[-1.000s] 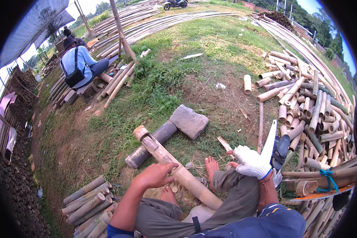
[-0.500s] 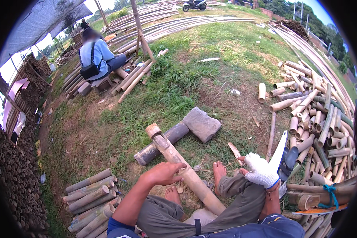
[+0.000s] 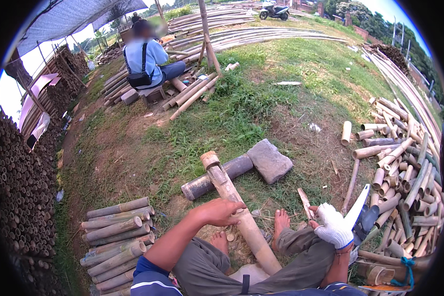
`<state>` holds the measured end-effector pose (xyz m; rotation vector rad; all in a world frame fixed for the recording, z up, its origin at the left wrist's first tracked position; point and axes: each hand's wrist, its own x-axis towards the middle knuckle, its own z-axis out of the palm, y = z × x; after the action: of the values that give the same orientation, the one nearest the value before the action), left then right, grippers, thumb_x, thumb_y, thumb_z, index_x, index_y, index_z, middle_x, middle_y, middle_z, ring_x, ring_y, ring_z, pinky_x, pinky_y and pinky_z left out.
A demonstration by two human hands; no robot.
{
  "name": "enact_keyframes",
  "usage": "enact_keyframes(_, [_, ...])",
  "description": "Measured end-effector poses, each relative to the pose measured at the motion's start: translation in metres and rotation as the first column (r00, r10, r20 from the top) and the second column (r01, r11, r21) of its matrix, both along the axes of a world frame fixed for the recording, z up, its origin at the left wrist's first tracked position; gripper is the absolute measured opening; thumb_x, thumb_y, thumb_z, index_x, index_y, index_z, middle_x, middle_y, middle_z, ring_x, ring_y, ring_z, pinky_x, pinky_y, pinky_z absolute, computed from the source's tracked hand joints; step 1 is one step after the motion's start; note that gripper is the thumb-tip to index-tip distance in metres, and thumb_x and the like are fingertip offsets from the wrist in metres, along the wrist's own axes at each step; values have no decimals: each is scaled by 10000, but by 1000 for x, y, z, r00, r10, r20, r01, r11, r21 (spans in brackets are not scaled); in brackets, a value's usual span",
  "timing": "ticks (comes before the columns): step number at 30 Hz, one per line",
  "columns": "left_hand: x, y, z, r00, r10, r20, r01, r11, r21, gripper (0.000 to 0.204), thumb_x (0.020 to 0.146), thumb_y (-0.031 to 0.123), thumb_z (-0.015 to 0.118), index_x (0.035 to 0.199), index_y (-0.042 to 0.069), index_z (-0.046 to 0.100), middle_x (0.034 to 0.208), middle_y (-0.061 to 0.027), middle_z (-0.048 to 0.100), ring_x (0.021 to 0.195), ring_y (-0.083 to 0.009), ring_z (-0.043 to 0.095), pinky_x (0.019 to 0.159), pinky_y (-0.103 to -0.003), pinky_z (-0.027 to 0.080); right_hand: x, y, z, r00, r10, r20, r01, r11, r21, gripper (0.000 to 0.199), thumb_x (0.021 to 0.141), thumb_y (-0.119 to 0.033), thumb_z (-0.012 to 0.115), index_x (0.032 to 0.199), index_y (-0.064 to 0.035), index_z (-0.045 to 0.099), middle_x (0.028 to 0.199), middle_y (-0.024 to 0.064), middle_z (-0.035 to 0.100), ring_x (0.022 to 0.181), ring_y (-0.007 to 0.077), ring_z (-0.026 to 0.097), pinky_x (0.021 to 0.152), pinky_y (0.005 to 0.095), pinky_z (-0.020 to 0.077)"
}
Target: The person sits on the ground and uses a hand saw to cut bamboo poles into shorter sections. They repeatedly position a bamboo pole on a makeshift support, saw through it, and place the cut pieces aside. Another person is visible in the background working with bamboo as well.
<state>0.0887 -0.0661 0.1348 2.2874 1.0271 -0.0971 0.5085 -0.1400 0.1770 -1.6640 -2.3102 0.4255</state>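
My bare left hand [image 3: 218,212] reaches over a bamboo pole [image 3: 256,244], fingers stretched out and lying across its upper side. That pole slants from between my legs up to a notched, ringed end [image 3: 210,160], resting across a thick dark bamboo log [image 3: 198,188]. A large grey stone [image 3: 270,162] lies against the log's right end. Over my right knee, my right hand [image 3: 334,226], in a white knitted glove with bare fingertips, is closed beside a saw [image 3: 358,208]. The pale blade points up and away; the handle is hidden by the hand.
Cut bamboo pieces [image 3: 116,229] are stacked at my left, and a loose heap [image 3: 404,163] lies at the right. Dark sandals [image 3: 367,219] are beside the saw. A person in light blue [image 3: 155,54] sits at the far left. Long poles [image 3: 261,37] stretch behind.
My view has turned slightly left and up, so the scene sits lower and farther right. My left hand stays over the bamboo pole and my right hand stays at the knee with the saw.
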Motion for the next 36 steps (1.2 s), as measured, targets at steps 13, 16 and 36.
enact_keyframes(13, [-5,-2,0,998,60,-18,-60,998,16,668,986,350,797,1550,75,568,1225,-233,787,1195,-436,739,1037,-553,566,-1,11,-9,997,58,-52,-57,998,17,557,852,-113,860,1383,-96,691,1052,140,685,999,353,706,862,472,582])
enact_keyframes(16, [5,0,8,993,71,-92,-74,997,-28,698,956,389,818,1537,72,597,1300,-265,756,1226,-463,716,1060,-559,554,32,7,-48,992,65,-108,-64,998,10,569,894,-51,818,1441,-58,659,1086,130,666,947,283,700,832,418,574])
enact_keyframes(36, [-2,56,-24,966,135,-219,-178,966,-188,684,1041,527,732,1535,71,609,1431,-181,711,1264,-366,741,1081,-568,592,-6,30,-3,982,64,177,18,904,-426,669,1107,-399,662,1621,-7,489,1628,274,554,1495,409,538,1282,486,379])
